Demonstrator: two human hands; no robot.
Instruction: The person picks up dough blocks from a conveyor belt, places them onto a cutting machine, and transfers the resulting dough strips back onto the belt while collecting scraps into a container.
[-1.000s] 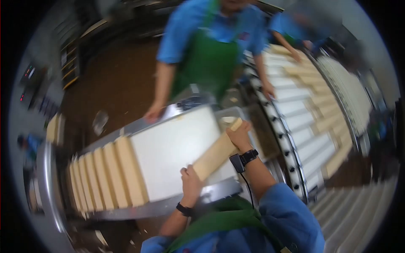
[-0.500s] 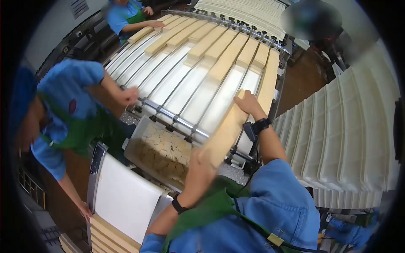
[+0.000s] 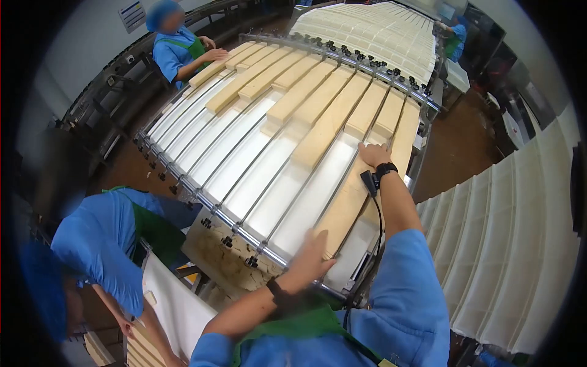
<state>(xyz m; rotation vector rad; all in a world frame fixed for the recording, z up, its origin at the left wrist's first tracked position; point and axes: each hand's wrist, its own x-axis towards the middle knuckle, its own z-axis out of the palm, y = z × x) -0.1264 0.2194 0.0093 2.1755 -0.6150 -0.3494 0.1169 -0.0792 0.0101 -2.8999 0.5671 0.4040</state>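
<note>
A long pale-yellow slab (image 3: 346,205), perhaps a stack of thin sheets, lies lengthwise in a lane on the white conveyor belt (image 3: 287,232). My right hand (image 3: 374,155) is closed over its far end. At the near end, my left hand (image 3: 309,263), slightly blurred, grips the slab with its fingers on the top and side. Thin metal rods (image 3: 235,205) divide the belt into lanes. Beyond my right hand, another such slab (image 3: 389,116) lies in line, and several more fill the neighbouring lanes at uneven lengths.
A round metal bar (image 3: 214,211) with black knobs crosses the belt's near end. Below it stands a bin (image 3: 199,244) of pale scraps. One co-worker (image 3: 177,52) stands far left; another (image 3: 110,238) bends at near left over stacked slabs (image 3: 143,348). Tall ribbed whitish sheets (image 3: 501,244) stand at right.
The slab, tilted above the bar before, now lies lower along its lane, with both my hands still on it. My view has shifted, and the near-left co-worker bends with both hands at the stacked slabs.
</note>
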